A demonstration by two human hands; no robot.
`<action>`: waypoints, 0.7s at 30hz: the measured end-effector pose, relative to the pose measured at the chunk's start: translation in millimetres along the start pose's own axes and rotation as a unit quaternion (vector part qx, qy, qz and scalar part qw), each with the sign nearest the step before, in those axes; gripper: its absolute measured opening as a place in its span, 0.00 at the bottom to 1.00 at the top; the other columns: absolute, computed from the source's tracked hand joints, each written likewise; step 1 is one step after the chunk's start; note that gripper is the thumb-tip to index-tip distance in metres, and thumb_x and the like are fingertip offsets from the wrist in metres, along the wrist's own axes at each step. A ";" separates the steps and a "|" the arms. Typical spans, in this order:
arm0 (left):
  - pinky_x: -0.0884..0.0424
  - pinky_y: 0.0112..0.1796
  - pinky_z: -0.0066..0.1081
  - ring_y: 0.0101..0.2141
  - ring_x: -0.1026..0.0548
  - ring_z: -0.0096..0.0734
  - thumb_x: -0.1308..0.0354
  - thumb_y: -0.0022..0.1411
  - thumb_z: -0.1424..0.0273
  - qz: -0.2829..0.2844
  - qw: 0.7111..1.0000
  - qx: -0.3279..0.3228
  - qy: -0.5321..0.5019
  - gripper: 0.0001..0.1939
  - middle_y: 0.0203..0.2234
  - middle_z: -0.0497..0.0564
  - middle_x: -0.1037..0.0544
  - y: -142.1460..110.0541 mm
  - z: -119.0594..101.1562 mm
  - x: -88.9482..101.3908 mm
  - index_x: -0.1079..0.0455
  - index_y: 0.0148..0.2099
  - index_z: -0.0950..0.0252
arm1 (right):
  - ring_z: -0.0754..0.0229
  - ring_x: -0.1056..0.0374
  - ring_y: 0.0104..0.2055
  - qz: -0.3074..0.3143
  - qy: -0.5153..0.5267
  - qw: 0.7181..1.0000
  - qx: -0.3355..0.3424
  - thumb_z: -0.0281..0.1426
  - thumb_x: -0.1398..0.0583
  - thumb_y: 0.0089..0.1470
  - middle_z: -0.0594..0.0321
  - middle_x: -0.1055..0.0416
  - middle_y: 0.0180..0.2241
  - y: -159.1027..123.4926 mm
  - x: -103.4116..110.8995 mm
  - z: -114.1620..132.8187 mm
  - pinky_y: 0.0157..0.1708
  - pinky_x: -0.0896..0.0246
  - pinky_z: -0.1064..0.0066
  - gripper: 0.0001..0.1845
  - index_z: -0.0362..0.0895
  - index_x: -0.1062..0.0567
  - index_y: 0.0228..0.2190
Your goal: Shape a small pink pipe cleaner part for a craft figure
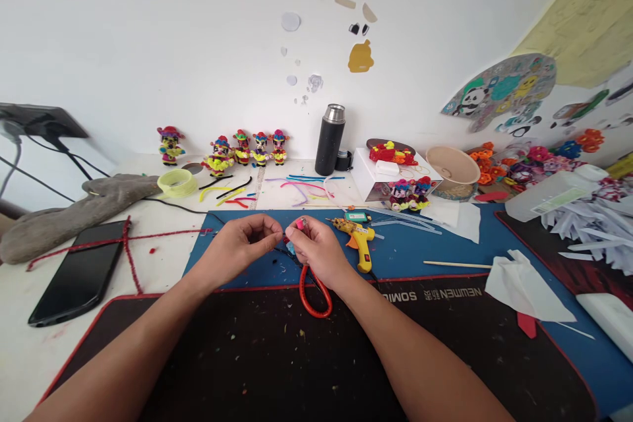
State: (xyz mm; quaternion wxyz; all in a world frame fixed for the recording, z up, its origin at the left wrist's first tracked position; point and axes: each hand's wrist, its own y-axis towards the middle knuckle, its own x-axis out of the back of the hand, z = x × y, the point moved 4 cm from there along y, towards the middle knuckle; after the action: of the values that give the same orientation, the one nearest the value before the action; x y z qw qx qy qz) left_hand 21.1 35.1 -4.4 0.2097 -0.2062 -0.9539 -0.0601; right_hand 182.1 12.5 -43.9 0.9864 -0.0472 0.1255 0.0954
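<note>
The left hand [252, 239], its hold unclear, nearly meets the right hand [319, 247], which pinches a pink piece [299, 223]. Right of them lies a hot-glue gun [363, 237].

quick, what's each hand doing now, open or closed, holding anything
Left hand: fingers curled; whether it grips anything cannot be told.
Right hand: closed, holding a small pink piece.
</note>
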 end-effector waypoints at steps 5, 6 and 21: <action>0.31 0.33 0.29 0.31 0.26 0.33 0.38 0.62 0.55 0.003 1.000 0.001 0.007 0.15 0.29 0.48 0.20 -0.7 -1.1 -0.7 0.23 0.37 0.62 | 0.70 0.55 0.17 0.004 0.004 1.000 0.002 0.45 0.34 0.56 0.78 0.47 0.19 0.4 0.0 -1.4 0.17 0.61 0.73 0.18 0.47 0.33 0.30; 0.31 0.33 0.29 0.31 0.26 0.33 0.38 0.62 0.55 0.003 1.000 0.002 0.007 0.15 0.29 0.48 0.20 -0.9 -0.9 -0.9 0.24 0.37 0.62 | 0.70 0.55 0.17 0.004 0.004 1.000 0.001 0.45 0.33 0.56 0.78 0.47 0.19 0.5 0.1 -1.7 0.17 0.61 0.73 0.18 0.47 0.33 0.30; 0.30 0.34 0.29 0.31 0.27 0.33 0.37 0.62 0.54 -0.022 0.999 0.013 -0.031 0.16 0.29 0.49 0.23 0.5 3.4 1.9 0.25 0.36 0.63 | 0.71 0.57 0.18 0.004 0.036 0.999 -0.008 0.50 0.31 0.53 0.78 0.47 0.19 -1.4 -2.9 3.5 0.18 0.63 0.73 0.26 0.47 0.37 0.29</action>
State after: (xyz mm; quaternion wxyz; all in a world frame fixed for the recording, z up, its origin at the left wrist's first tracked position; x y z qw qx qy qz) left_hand 18.4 37.0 -6.6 0.1813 -0.1844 -0.9649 -0.0461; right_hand 180.5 11.1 -39.7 0.9804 -0.0584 0.1599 0.0989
